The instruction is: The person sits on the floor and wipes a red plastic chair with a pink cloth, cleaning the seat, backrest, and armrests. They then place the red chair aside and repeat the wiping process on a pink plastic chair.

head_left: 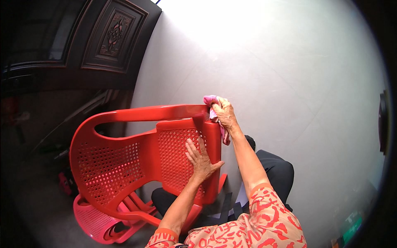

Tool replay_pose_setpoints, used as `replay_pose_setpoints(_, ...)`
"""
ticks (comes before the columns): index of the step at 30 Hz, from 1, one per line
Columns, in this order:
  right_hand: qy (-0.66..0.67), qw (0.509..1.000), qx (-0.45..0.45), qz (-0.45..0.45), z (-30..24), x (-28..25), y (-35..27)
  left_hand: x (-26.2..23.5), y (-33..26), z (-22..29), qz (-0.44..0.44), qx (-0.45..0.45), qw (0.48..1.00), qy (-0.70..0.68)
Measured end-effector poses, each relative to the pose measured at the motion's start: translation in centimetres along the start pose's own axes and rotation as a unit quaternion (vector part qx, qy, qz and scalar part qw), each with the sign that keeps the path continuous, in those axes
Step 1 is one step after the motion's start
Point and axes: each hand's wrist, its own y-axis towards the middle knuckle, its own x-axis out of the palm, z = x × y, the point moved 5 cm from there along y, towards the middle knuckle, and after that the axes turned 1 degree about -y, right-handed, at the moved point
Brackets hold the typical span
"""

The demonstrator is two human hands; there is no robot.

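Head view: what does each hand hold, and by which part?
The right hand grips a pink cloth by its upper part; the left hand rests open on the red seat, holding nothing.

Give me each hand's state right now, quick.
Left hand: open, spread against the seat of the red chair, holding nothing.
Right hand: closed on a pink cloth at the chair's edge.

A chair (149,159) is in front of the seated person (240,231), its backrest (109,165) to the left and its seat (175,151) to the right, partly overlapping a second chair (93,219) at lower left. The left grip (202,164) lies on the seat; the right grip (224,113), holding a cloth (211,100), is at its far right corner. A door (113,39) is beyond, upper left; floor (306,91) spreads right.
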Motion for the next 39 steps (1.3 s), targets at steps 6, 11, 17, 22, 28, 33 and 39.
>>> replay_pose_setpoints(6,-0.33,0.937,0.031,0.111,3.5,-1.7,1.7,0.0,0.3,0.4,-0.01,0.008,1.0,0.001)
replay_pose_setpoints(11,-0.236,0.969,0.029,-0.06,-1.9,0.7,-3.0,-0.2,0.2,-0.2,-0.009,-0.017,1.0,-0.007)
replay_pose_setpoints(17,0.002,0.972,0.217,-0.088,-3.2,-0.5,-3.8,-0.3,0.0,-0.2,-0.011,-0.008,1.0,-0.007)
replay_pose_setpoints(22,-0.031,0.956,0.285,-0.066,0.5,-3.1,-1.9,-0.5,0.1,0.1,-0.018,-0.004,1.0,-0.009)
replay_pose_setpoints(28,0.0,0.975,0.216,-0.056,11.6,-6.6,2.8,-0.5,0.2,0.4,-0.023,-0.002,1.0,-0.004)
replay_pose_setpoints(33,-0.3,0.941,0.15,0.04,17.0,-9.1,5.9,-0.6,0.0,0.4,-0.017,0.0,1.0,-0.007)
replay_pose_setpoints(39,-0.116,0.966,0.23,0.001,17.3,-7.8,5.9,-0.2,-0.2,-0.1,-0.02,-0.002,0.999,0.029)
